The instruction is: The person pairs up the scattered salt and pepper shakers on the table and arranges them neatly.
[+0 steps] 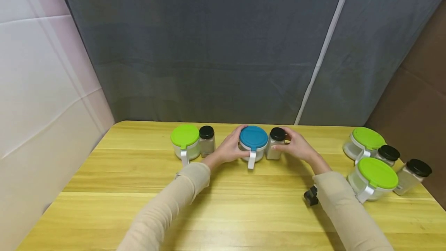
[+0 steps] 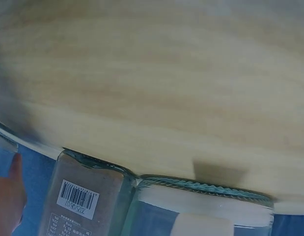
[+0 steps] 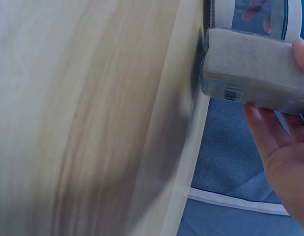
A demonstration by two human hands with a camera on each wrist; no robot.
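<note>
My left hand (image 1: 230, 146) grips the side of a round clear jar with a blue lid (image 1: 253, 137) and a white handle. Close on its right stands a square glass spice jar (image 1: 273, 152) with a black lid, filled with pale powder. Thumb and fingers of my right hand (image 1: 296, 145) hold that jar, as the right wrist view also shows the spice jar (image 3: 252, 64) between them. Left of my left hand are a green-lidded jar (image 1: 185, 136) and another black-lidded spice jar (image 1: 207, 142), which bears a barcode in the left wrist view.
On the right of the wooden table (image 1: 244, 212) stand two more green-lidded jars (image 1: 378, 173) and two black-lidded jars (image 1: 418, 169). A small black object (image 1: 311, 196) is by my right sleeve. A grey curtain (image 1: 195, 49) hangs behind the table's far edge.
</note>
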